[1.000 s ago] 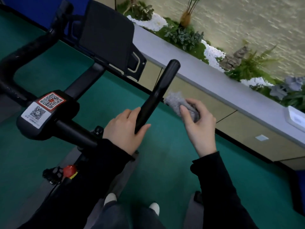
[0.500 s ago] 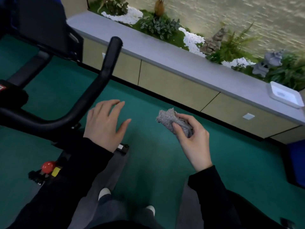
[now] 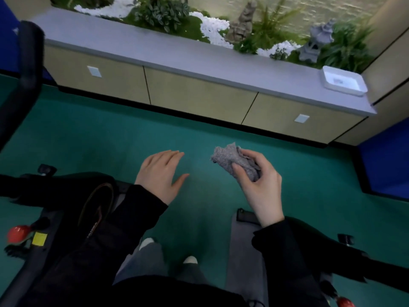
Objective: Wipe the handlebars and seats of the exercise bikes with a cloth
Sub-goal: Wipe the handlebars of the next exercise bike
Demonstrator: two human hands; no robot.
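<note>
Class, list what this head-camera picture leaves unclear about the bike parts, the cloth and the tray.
Head view:
handlebar: blurred, cut off by the left edge.
cloth: bunched, partly hidden by fingers of the right hand.
bike on the right: mostly behind the right sleeve, cut off below.
white tray: contents too small to read.

Speckled grey cloth (image 3: pixel 234 161); teal floor (image 3: pixel 110 138); red knob (image 3: pixel 18 233); black sleeves (image 3: pixel 141 207).
</note>
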